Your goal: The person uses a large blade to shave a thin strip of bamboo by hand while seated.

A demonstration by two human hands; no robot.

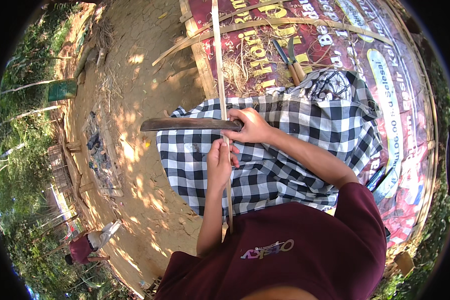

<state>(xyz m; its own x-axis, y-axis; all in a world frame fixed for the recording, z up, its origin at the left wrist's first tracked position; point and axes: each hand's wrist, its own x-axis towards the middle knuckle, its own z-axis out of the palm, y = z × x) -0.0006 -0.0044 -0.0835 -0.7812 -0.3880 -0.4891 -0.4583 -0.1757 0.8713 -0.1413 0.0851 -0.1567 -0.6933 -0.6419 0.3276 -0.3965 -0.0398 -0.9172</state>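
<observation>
The thin strip [218, 60] runs lengthwise from near to far over the checked cloth [280, 172], pinched in the left hand [219, 162] — the nearer one — while just beyond, the right hand [252, 126] grips the knife [182, 124] — blade crosswise to the strip, pointing left.

Sunlit dirt ground [147, 95], green panel [62, 90], leafy bushes [22, 177], person [81, 248] in maroon top (well apart), dark heap [96, 145], possibly scraps
</observation>
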